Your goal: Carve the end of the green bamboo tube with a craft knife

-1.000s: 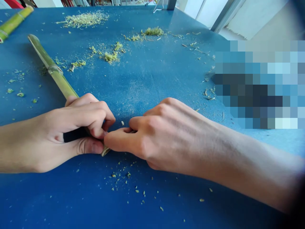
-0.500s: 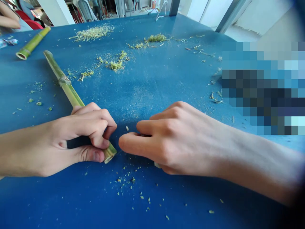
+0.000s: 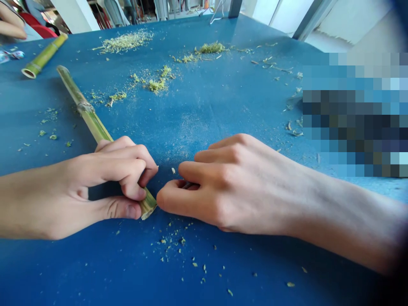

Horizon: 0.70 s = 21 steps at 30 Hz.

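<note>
I watch the left hand (image 3: 105, 174) clench a bamboo stalk (image 3: 92, 119) near its cut end, the stalk lying across a blue table (image 3: 207, 114) among green shavings (image 3: 156, 85). Just beside it, the right hand (image 3: 236, 182) pinches a small dark object (image 3: 188, 185) I cannot make out. A second bamboo piece (image 3: 44, 55) lies well apart.

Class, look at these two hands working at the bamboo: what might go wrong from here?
The right hand pinches a small dark tool, mostly hidden by its fingers, right beside the bamboo's end. A slip might catch the left thumb nearby.

The left hand grips only the near end of the long, round bamboo, so it may roll or swing on the table.
</note>
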{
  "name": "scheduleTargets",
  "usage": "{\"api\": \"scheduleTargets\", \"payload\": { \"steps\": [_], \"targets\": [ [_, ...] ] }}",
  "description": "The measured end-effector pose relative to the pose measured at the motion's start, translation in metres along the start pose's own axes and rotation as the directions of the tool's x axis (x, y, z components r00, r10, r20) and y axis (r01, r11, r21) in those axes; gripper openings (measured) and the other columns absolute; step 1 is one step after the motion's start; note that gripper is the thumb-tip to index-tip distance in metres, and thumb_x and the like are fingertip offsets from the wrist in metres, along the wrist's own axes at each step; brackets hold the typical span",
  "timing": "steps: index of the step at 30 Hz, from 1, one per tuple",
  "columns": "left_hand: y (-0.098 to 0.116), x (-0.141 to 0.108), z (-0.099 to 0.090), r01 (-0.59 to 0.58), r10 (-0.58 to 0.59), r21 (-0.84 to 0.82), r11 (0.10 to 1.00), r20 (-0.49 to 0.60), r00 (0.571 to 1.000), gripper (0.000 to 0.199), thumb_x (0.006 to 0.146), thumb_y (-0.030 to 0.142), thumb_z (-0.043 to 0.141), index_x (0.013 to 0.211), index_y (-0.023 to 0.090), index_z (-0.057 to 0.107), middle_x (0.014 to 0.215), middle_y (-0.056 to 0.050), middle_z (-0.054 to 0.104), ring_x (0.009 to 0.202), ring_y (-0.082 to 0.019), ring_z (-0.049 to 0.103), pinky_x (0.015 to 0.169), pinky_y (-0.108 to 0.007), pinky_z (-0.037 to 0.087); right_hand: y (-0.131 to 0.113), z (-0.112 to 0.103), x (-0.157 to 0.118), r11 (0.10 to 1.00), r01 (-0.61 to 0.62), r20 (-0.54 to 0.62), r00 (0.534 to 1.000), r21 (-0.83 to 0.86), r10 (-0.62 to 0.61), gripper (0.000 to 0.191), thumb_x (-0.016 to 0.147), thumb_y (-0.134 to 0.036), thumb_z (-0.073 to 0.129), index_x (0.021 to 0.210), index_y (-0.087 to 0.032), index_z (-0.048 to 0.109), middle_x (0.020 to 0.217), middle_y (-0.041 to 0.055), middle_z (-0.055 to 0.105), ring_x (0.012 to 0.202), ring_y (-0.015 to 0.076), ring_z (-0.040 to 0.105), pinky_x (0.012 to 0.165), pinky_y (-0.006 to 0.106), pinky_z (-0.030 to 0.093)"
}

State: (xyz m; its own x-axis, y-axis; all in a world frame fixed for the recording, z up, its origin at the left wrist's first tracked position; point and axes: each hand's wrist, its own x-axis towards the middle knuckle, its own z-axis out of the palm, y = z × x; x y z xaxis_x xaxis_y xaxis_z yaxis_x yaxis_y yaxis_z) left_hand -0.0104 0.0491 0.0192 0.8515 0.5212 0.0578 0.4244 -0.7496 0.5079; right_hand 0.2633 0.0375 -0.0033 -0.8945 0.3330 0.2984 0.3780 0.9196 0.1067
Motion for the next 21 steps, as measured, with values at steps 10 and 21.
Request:
{"api": "scheduleTargets", "payload": {
  "steps": [10, 21],
  "targets": [
    [-0.0057, -0.0015, 0.0074, 0.029, -0.026, 0.053, 0.998, -0.06, 0.998, 0.023, 0.109, 0.026, 0.055, 0.086, 0.025, 0.06, 0.094, 0.003, 0.066, 0.086, -0.016, 0.053, 0.067, -0.027, 0.044, -0.0014, -0.0075, 0.005, 0.994, -0.001, -0.006, 1.0, -0.11, 0.001, 0.05, 0.12, -0.024, 0.027, 0.104, -0.027, 0.074, 0.069, -0.0037, 0.057, 0.055, 0.0117, 0.034, 0.058, 0.034, 0.018],
    [-0.008, 0.0058, 0.0068, -0.075, 0.084, 0.114, 0.991, -0.078, 0.993, 0.031, 0.115, 0.035, 0.048, 0.088, 0.025, 0.059, 0.087, 0.005, 0.061, 0.083, -0.014, 0.051, 0.079, -0.032, 0.033, -0.0049, -0.0103, 0.0093, 0.997, -0.079, 0.157, 0.984, -0.003, 0.079, 0.044, 0.11, -0.011, 0.046, 0.138, -0.035, 0.07, 0.063, -0.0062, 0.061, 0.049, 0.0123, 0.02, 0.059, 0.036, 0.011]
  ]
}}
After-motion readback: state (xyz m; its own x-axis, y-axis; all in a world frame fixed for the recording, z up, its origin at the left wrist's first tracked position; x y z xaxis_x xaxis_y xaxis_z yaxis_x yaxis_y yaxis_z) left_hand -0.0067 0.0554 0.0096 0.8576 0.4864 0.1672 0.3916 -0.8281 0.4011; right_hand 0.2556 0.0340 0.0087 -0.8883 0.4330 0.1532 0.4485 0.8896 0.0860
